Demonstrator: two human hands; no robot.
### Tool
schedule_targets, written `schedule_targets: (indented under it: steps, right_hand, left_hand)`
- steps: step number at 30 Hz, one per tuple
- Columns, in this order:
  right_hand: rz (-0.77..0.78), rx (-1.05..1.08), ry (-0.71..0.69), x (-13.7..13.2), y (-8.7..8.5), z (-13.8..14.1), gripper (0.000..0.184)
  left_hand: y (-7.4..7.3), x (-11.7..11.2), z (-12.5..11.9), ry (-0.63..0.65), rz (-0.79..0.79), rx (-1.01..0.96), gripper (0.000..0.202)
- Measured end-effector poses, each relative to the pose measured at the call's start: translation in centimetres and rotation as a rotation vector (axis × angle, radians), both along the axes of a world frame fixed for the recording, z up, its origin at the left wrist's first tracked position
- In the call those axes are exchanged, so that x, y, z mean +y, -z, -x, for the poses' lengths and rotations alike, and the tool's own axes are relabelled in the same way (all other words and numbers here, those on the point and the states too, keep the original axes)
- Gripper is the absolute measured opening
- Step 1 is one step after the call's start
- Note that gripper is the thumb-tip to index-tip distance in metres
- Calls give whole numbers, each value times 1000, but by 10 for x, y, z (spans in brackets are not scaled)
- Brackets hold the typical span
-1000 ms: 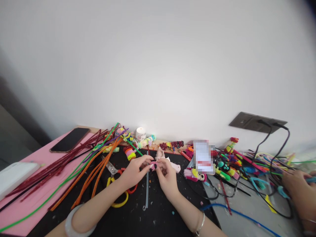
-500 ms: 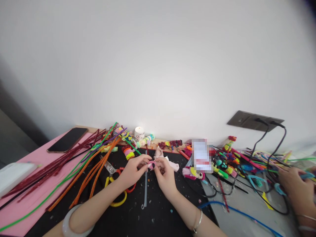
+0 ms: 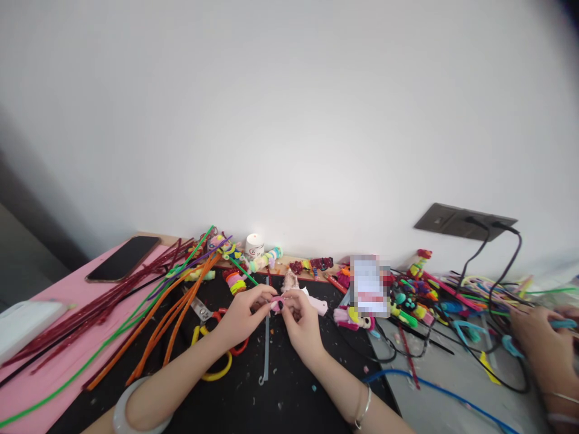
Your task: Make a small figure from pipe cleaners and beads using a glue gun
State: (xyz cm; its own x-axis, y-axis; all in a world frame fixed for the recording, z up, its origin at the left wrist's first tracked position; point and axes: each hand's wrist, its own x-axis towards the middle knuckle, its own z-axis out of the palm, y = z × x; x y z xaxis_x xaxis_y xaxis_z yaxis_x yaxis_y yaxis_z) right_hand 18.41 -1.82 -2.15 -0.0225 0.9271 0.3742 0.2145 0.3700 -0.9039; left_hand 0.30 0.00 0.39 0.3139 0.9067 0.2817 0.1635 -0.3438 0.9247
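Observation:
My left hand and my right hand meet over the black mat, both pinching a small pink fuzzy piece between thumb and fingertips. My left wrist wears a pale bangle, my right a thin silver bracelet. Just beyond my fingers lie a pale pink glue gun and a small crumpled pink-white scrap. A grey hooked strip lies on the mat below my hands.
Long orange, green and dark red pipe cleaners fan out at left beside scissors and a phone on pink sheet. Colourful small craft pieces and cables crowd the right, where another person's hand works.
My hands stay together on the pink piece, with only slight finger shifts. The other person's hand at right has moved a little.

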Motion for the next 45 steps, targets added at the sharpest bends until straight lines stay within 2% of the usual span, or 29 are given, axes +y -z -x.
schedule_targets:
  steps: [13,22,45]
  right_hand:
    - [27,61,7,0,2,1,12]
    - [-3,34,7,0,0,1,7]
    - [7,-4,14,-1,-1,-1,14]
  left_hand:
    - [3,1,-1,-2,21,-13,18]
    - [4,1,0,3,1,8,16]
    - [1,-1,-2,5,61,-43,16]
